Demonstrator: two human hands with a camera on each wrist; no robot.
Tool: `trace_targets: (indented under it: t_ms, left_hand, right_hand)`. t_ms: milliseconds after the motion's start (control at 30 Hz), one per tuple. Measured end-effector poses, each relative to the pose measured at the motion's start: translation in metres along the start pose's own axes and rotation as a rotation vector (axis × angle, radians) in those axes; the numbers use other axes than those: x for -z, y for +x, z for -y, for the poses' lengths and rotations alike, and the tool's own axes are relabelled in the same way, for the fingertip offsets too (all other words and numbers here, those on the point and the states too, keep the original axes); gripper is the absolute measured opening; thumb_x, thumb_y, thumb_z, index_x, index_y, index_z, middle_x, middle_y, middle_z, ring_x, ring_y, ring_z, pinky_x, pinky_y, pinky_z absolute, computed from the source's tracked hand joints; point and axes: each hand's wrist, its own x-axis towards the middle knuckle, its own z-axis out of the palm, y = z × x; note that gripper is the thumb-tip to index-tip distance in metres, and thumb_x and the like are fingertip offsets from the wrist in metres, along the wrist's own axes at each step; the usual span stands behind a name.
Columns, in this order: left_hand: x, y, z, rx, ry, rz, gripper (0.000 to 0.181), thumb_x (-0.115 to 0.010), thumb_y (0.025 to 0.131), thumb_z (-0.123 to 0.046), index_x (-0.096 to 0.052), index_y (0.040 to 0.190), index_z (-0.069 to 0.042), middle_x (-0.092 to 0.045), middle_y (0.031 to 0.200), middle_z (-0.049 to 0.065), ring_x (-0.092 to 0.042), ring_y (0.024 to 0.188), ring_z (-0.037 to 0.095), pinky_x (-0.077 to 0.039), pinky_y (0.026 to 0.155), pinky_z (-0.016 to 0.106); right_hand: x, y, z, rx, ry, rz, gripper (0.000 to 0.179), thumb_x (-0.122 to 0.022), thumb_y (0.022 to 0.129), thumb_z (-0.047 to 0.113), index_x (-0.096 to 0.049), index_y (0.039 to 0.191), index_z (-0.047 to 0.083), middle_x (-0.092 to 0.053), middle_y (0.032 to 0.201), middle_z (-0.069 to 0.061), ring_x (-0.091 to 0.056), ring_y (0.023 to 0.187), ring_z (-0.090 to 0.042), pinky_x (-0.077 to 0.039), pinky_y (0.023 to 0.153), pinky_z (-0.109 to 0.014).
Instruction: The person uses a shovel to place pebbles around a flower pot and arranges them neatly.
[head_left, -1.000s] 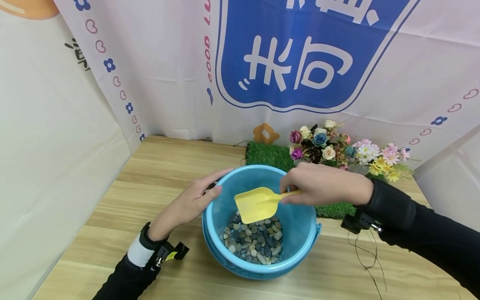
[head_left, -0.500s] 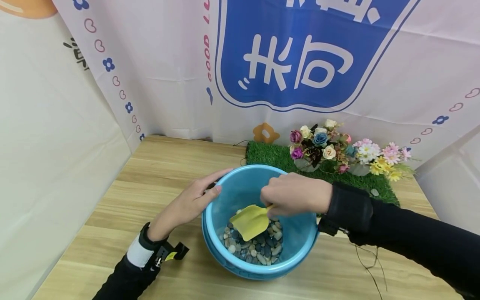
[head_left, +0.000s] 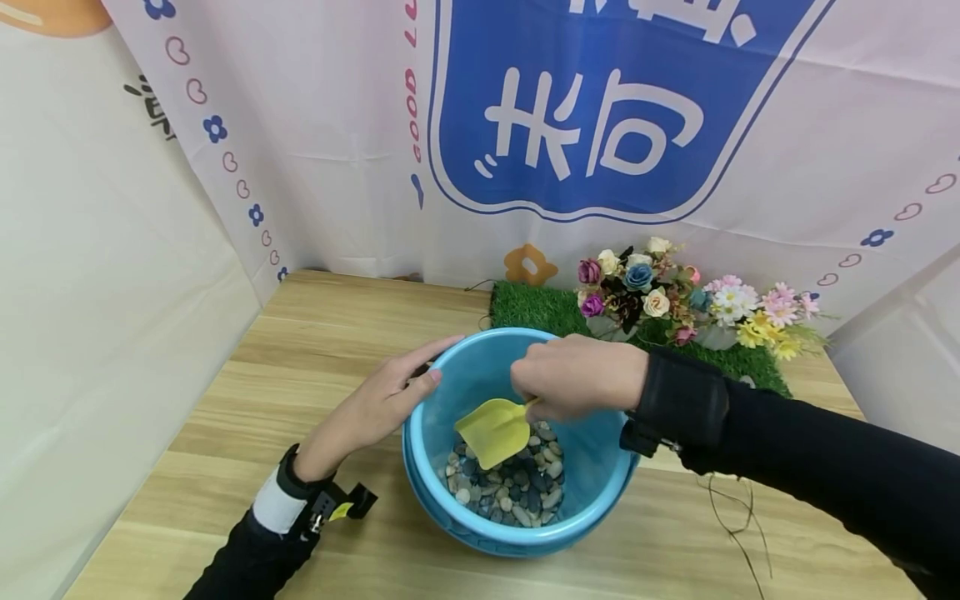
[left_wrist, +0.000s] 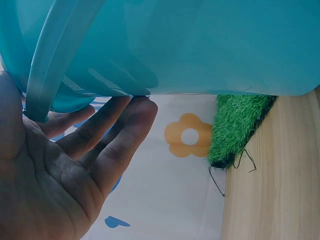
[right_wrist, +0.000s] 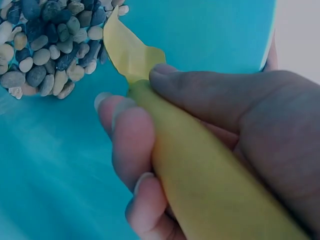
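Observation:
A light-blue bucket (head_left: 517, 540) holds a layer of grey, white and dark pebbles (head_left: 517, 493). My left hand (head_left: 378, 400) rests at its left rim, the thumb lying on the edge. In the left wrist view the fairly straight fingers (left_wrist: 132, 125) touch the outer wall, and the bucket's handle (left_wrist: 55, 55) passes in front of the palm. My right hand (head_left: 573, 377) grips the handle of a yellow toy shovel (head_left: 495, 432), its blade tilted over the pebbles inside the bucket. The right wrist view shows thumb and fingers curled round that handle (right_wrist: 200, 165). No pebbles show on the blade.
Behind the bucket lies a green turf mat (head_left: 531, 304) bearing potted artificial flowers (head_left: 637, 287) and pink, white and yellow blooms (head_left: 761, 312). A thin dark string (head_left: 738, 531) lies on the wooden table (head_left: 330, 333) at right. A printed cloth (head_left: 337, 150) hangs behind.
My right hand has moved left and down into the bucket with the toy shovel, then slightly up. The blade has dipped toward the pebbles and lifted a little. My left hand has stayed put.

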Motion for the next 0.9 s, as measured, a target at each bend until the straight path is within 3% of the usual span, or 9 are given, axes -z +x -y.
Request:
trace_targets:
  t_ms: [200,300,567,700,900]
  left_hand:
    - [0.0,-0.001,0.0,0.011,-0.012,0.004,0.049,-0.041,0.11,-0.019,-0.037,0.158,-0.01,-0.047,0.15,0.017,-0.072,0.098,0.025,-0.062,0.069,0.033]
    - [0.001,-0.001,0.0,0.016,-0.016,0.006,0.049,-0.041,0.11,-0.02,-0.037,0.158,-0.012,-0.047,0.15,0.016,-0.071,0.099,0.026,-0.062,0.069,0.033]
    - [0.001,0.0,0.0,0.009,-0.02,0.016,0.049,-0.04,0.11,-0.02,-0.036,0.159,-0.012,-0.047,0.151,0.015,-0.07,0.105,0.027,-0.062,0.075,0.034]
    - [0.001,0.0,0.0,0.003,-0.023,0.013,0.049,-0.041,0.11,-0.02,-0.036,0.159,-0.011,-0.046,0.151,0.015,-0.069,0.105,0.028,-0.062,0.075,0.034]
    - [0.0,0.0,0.001,-0.014,-0.048,0.018,0.049,-0.041,0.111,-0.018,-0.036,0.158,-0.01,-0.046,0.151,0.016,-0.07,0.103,0.03,-0.063,0.069,0.034]
  right_hand:
    - [-0.003,0.011,0.001,-0.006,0.03,0.052,0.033,-0.069,0.099,0.014,-0.05,0.071,0.016,-0.031,0.061,0.005,-0.032,0.051,-0.009,-0.027,0.051,-0.024]
    - [-0.005,0.017,0.002,-0.005,0.054,0.09,0.037,-0.067,0.1,0.013,-0.046,0.069,0.016,-0.029,0.059,0.005,-0.031,0.048,-0.008,-0.026,0.05,-0.023]
    - [-0.005,0.028,0.002,-0.022,0.099,0.191,0.041,-0.064,0.102,0.014,-0.044,0.066,0.015,-0.041,0.055,0.004,-0.041,0.046,-0.008,-0.031,0.049,-0.022]
    - [-0.006,0.033,0.0,-0.009,0.119,0.221,0.041,-0.064,0.102,0.015,-0.049,0.063,0.015,-0.056,0.057,0.0,-0.055,0.049,-0.012,-0.036,0.048,-0.021]
    - [-0.012,0.041,-0.004,0.024,0.134,0.282,0.038,-0.065,0.102,0.02,-0.062,0.064,0.017,-0.059,0.057,0.002,-0.063,0.056,-0.018,-0.036,0.048,-0.02]
